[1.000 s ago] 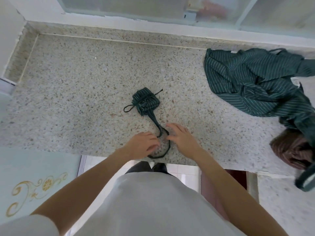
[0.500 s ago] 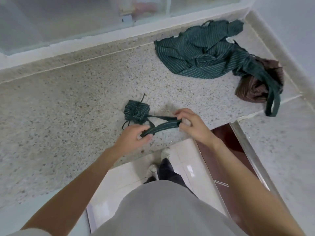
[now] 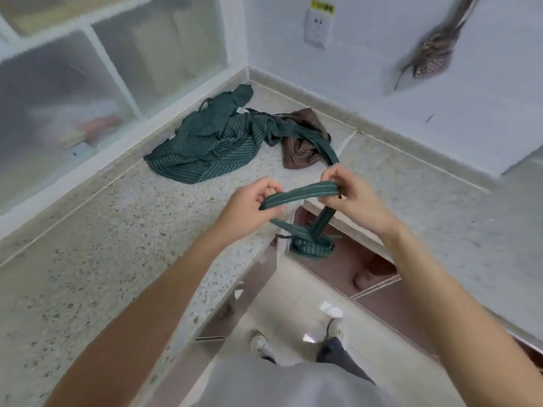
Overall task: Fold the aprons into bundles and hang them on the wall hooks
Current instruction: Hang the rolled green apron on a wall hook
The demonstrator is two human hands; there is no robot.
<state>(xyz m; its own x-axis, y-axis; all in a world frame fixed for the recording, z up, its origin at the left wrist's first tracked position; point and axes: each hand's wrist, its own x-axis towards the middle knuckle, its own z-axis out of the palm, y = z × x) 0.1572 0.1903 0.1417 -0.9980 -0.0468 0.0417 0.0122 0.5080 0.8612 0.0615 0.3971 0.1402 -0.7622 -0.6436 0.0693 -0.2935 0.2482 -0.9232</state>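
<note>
Lifted off the counter (image 3: 88,259) since half a second ago, when it lay on the stone, the folded green apron bundle (image 3: 313,246) now dangles in mid-air past the counter's near edge, slung from its neck strap (image 3: 299,195). At far left stand frosted sliding panes (image 3: 73,92); right of them, on the far counter, lie a crumpled green striped apron (image 3: 205,148) and a brown one (image 3: 302,142), both still unfolded. Nearer, the left hand (image 3: 249,210) pinches one end of the strap with curled fingers, while the right hand (image 3: 349,192) grips the other end, holding the loop taut between them. On the wall at far right, beyond a socket (image 3: 318,27), a brown bundle (image 3: 432,54) already hangs, blurred. Judging from the slack wrapping, the bundle could unravel on the way to a hook if it swings, or the loop could miss if the strap twists.
</note>
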